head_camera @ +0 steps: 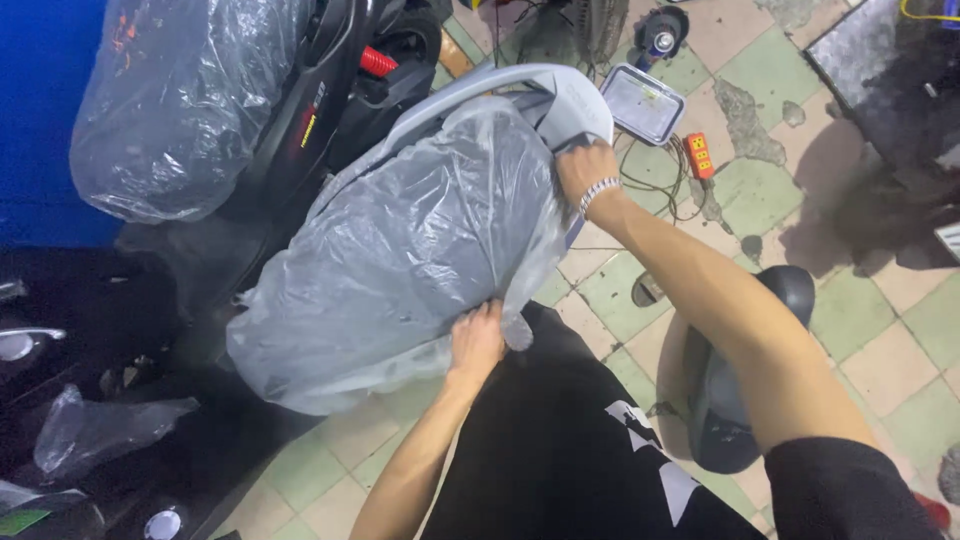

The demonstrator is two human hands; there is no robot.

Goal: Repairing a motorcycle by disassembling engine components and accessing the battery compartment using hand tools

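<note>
Scooter seat (pixel 400 250) in clear plastic wrap, held up between my hands over the tiled floor (pixel 860 350)

It looks bulky and stiff under a slick, loose film, so I judge the grip belongs on the firm edges, not the plastic: my right hand (pixel 585 165) is closed on the far end by the grey grab rail (pixel 520 85), my left hand (pixel 477 342) curled under the near edge; a second wrapped seat (pixel 180 100) sits on the scooter beside it
</note>
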